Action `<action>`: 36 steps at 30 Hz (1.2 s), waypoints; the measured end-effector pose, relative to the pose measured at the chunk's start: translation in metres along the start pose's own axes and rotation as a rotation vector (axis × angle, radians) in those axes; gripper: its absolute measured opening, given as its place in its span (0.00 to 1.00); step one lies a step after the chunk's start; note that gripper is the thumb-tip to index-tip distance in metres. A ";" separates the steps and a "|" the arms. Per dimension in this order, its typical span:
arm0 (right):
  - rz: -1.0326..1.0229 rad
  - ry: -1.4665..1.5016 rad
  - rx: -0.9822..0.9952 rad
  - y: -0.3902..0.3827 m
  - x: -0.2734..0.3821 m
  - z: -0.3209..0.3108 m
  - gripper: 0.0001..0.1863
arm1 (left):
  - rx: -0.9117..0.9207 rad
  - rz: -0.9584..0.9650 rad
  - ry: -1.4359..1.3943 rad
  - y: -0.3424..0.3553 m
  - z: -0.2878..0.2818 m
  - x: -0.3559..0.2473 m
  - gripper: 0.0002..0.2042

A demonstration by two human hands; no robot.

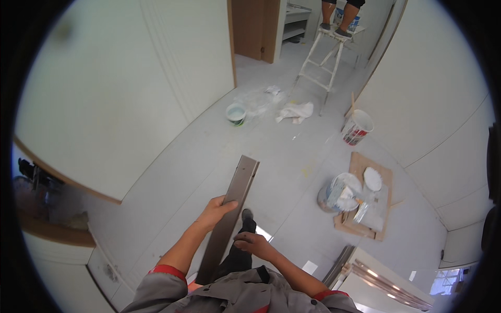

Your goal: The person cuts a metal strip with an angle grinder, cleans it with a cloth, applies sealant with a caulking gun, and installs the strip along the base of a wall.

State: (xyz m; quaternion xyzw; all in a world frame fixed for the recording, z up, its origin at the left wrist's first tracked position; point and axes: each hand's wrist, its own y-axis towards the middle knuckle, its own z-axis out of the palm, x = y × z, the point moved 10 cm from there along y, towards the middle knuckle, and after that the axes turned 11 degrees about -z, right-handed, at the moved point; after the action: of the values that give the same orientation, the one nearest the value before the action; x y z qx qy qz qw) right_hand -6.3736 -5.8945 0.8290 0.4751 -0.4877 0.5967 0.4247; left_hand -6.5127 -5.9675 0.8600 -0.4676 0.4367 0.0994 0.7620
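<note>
My left hand is closed round the long edge of a grey-brown trim strip, with the thumb over its face. The strip slants up and away from the front of my body, its far end over the grey floor. To the right of the strip, my right hand is held with its fingers curled together, the fingertips close to the strip's edge. Whether they hold anything small is hidden. Below the hands, a leg in dark trousers and a dark shoe show on the floor.
On a cardboard sheet at right stand an open paint bucket and a metal tray. Another bucket holds a stick. A small pail and white cloth lie ahead. Beyond, a person stands on a stepladder.
</note>
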 end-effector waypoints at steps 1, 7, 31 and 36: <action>-0.007 -0.076 -0.083 0.014 -0.018 -0.055 0.17 | -0.012 0.023 0.039 0.032 -0.005 -0.020 0.11; 0.551 -0.268 -0.916 -0.140 -0.202 -0.379 0.14 | -0.051 -0.032 0.033 0.219 -0.045 -0.107 0.10; 0.188 -0.157 -0.792 0.399 0.043 -1.006 0.14 | -0.196 -0.104 0.183 0.797 0.033 -0.361 0.12; 0.480 0.097 -0.922 0.432 -0.136 -1.065 0.15 | -0.230 -0.171 0.450 0.952 0.036 -0.394 0.14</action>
State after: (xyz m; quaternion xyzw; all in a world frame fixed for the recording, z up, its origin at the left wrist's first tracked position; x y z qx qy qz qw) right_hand -6.9298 -4.9209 0.5409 0.0854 -0.7747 0.4218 0.4633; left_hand -7.2609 -5.3207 0.5693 -0.5966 0.5399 -0.0231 0.5933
